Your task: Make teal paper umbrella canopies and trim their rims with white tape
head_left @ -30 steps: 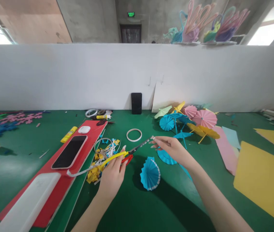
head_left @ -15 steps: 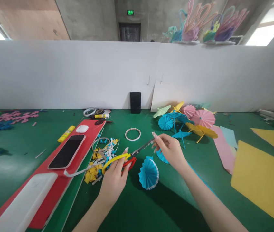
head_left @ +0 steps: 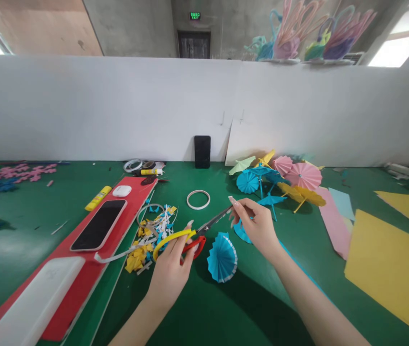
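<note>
My left hand (head_left: 171, 269) grips the yellow and red handles of a pair of scissors (head_left: 193, 232), blades pointing up and to the right. At the blade tips my right hand (head_left: 256, 223) pinches something too small to make out. A folded blue paper umbrella top (head_left: 222, 257) lies on the green table just below the scissors, between my two hands. Another blue paper piece (head_left: 241, 232) shows partly under my right hand.
Paper scraps (head_left: 150, 235) lie left of the scissors, a white tape ring (head_left: 198, 199) beyond them. A phone (head_left: 98, 224) and earbud case (head_left: 121, 191) rest on a red board (head_left: 81, 281). Finished paper umbrellas (head_left: 283, 180) and coloured sheets (head_left: 388, 264) lie right.
My right hand has drawn slightly back toward me along the scissor tips, fingers curling tighter. The left hand and scissors stay almost still.
</note>
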Tool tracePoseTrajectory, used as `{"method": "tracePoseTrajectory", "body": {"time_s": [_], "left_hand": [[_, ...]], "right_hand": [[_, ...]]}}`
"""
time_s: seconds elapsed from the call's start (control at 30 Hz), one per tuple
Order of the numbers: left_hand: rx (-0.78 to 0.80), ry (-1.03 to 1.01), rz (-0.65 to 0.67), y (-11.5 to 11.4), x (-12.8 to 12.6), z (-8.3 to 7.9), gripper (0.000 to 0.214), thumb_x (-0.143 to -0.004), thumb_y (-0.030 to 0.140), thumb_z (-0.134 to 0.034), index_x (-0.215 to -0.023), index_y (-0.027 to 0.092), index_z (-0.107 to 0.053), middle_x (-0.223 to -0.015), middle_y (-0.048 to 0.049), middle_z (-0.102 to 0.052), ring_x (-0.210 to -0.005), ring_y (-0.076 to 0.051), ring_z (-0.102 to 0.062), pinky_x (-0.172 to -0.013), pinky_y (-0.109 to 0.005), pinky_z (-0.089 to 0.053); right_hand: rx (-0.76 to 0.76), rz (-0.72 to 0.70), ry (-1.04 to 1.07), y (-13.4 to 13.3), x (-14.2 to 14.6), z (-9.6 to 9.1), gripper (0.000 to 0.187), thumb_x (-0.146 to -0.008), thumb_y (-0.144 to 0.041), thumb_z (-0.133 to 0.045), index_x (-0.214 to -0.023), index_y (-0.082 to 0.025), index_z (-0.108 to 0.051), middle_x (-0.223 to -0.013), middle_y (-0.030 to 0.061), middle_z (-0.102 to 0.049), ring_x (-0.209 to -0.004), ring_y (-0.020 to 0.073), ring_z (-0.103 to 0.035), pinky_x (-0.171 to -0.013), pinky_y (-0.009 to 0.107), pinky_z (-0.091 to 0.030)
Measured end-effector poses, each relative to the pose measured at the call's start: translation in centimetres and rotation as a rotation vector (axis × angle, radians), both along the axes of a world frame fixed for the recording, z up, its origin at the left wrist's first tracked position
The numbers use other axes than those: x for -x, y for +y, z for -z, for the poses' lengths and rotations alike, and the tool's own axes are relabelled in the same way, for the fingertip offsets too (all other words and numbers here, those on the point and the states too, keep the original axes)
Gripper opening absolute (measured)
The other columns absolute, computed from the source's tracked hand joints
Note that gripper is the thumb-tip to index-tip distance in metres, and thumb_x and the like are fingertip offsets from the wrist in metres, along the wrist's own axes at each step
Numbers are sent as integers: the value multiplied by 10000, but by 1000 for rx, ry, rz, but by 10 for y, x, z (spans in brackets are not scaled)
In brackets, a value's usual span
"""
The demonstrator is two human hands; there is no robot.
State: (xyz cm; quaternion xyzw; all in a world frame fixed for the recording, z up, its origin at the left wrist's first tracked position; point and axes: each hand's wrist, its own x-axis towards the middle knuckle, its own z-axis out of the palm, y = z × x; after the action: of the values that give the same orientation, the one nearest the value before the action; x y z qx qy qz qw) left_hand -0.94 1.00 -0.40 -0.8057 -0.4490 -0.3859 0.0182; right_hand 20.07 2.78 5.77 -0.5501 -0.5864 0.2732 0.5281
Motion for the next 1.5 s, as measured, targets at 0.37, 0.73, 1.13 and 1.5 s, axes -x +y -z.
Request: {"method": "tracePoseTrajectory", "body": {"time_s": [0.37, 0.73, 1.13, 1.5], "left_hand": [[118, -87, -23, 3, 4, -3, 333, -923, 393, -416, -1046, 134, -585, -840, -87, -693, -782, -193, -685, -638, -259, -582], [284, -163, 17, -6, -4, -5, 248, -894, 344, -460, -1036, 184, -587, -860, -53, -683, -796, -178, -677, -661, -246, -570], [416, -257, 28, -14, -13, -4, 236, -876, 332, -479, -1034, 182, -568, -886, -57, -662, -836, -174, -657, -708, -238, -557], [466, -284, 32, -18, -14, -4, 181, -864, 316, -490, -942, 181, -583, -880, -69, -655, -834, -187, -651, -728, -271, -555]], "right_hand": [[-41, -3, -22, -5, 5, 0, 349, -901, -444, -451, -687, -196, -572, -577, 7, -589, -473, 124, -556, -448, 219, -435], [-33, -15, -91, -8, 17, 7, 442, -939, -455, -361, -603, -199, -491, -487, -17, -539, -438, 110, -533, -458, 204, -410], [-131, 222, -348, -6, 26, 12, 379, -944, -356, -357, -599, -211, -413, -488, -40, -419, -413, 111, -404, -451, 232, -274], [-253, 308, -505, -7, 27, 14, 387, -964, -318, -324, -593, -218, -371, -482, -31, -465, -393, 111, -449, -429, 221, -268]]}}
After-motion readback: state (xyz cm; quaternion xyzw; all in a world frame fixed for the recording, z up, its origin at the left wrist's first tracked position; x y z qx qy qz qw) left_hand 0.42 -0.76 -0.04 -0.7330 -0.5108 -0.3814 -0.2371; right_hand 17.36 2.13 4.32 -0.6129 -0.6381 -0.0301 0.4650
